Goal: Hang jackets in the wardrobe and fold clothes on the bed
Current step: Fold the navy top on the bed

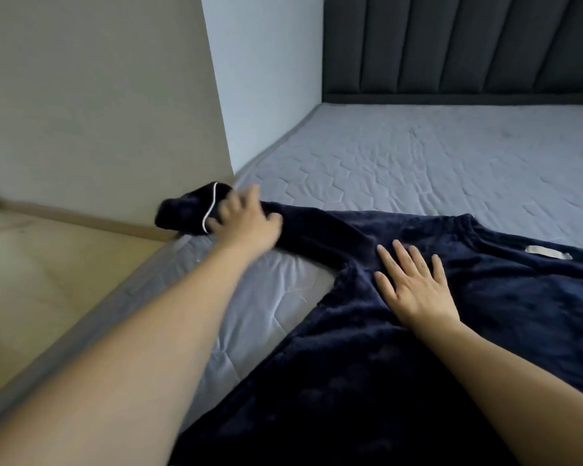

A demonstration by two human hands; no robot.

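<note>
Left grip holds navy garment's sleeve near cuff.

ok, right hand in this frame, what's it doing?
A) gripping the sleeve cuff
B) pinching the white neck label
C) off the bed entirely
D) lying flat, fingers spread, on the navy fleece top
D: the right hand lies flat with fingers spread on the navy fleece top near its shoulder, short of the white neck label, while the left hand is out at the sleeve cuff by the mattress edge.
</note>
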